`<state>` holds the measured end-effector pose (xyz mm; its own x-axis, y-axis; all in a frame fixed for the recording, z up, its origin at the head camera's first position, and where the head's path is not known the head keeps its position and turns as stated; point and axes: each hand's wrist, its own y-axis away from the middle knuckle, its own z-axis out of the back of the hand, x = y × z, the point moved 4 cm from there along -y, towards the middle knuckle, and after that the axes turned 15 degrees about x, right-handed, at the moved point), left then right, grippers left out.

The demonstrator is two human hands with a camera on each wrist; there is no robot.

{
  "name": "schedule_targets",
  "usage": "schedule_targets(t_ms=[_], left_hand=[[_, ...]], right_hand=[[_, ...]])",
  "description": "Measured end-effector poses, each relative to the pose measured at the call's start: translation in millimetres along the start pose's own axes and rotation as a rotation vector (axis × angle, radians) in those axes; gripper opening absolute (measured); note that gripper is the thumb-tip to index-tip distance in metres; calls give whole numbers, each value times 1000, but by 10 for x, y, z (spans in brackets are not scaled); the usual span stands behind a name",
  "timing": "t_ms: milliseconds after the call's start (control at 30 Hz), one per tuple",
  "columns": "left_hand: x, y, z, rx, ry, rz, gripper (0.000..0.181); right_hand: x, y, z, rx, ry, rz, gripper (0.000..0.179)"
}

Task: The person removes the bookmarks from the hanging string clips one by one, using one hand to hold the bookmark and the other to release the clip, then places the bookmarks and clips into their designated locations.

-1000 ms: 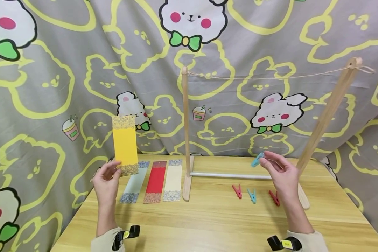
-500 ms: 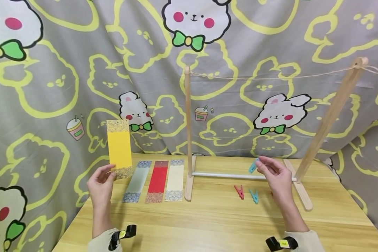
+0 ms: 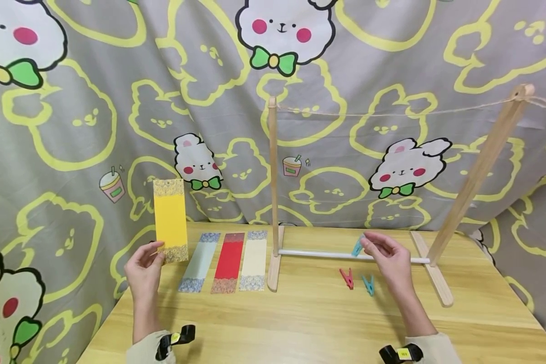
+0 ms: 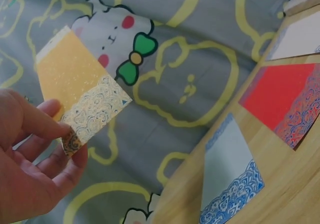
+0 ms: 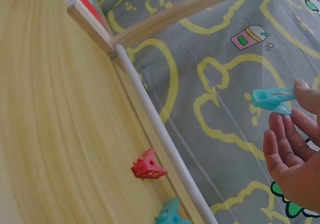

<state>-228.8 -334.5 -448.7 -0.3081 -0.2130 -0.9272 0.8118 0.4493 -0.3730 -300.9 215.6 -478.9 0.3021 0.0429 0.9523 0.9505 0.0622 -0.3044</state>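
Observation:
My left hand [image 3: 144,270] pinches the lower edge of a yellow bookmark [image 3: 170,217] with patterned ends. The bookmark stands upright above the table's left side, and the thumb lies over its corner in the left wrist view. My right hand [image 3: 389,258] pinches a light blue clothespin [image 5: 272,99] by its handles between thumb and fingers, near the white rod. Below it on the table lie a red clothespin [image 3: 347,278] and another blue clothespin [image 3: 368,285]. Flat on the left lie a pale grey-green bookmark [image 3: 200,262], a red bookmark [image 3: 228,262] and a cream bookmark [image 3: 254,262].
A wooden stand has a left post [image 3: 273,177], a right post [image 3: 480,172] and a white rod [image 3: 318,253] low between them. A thin string [image 3: 391,115] sags slightly between the post tops. Behind the table [image 3: 273,328] hangs a patterned grey curtain [image 3: 236,116].
My right hand has moved left and down with the blue clothespin; a second red clothespin is now hidden behind that arm. The left hand has shifted left and slightly down with the yellow bookmark.

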Motion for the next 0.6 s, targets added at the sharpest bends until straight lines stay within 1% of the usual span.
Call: schedule_targets(t_ms=[100,200,400,500,600], left_hand=[[13,-1,-2,-6,3,17,23],[38,12,25,-9,4,35,23],[105,-13,68,-10,46,73,26],[150,-14,100,-9,47,95,26],[194,-19,134,-14,38,102,26]], right_hand=[[-23,-7,-22,16,24,-6,36],[-56,1,-64,35,55,-13,36],[-99,34,-122,38,115,-33,36],[-122,45,-157,47,126,-40,34],[-131,43,-201,66,122,-41,33]])
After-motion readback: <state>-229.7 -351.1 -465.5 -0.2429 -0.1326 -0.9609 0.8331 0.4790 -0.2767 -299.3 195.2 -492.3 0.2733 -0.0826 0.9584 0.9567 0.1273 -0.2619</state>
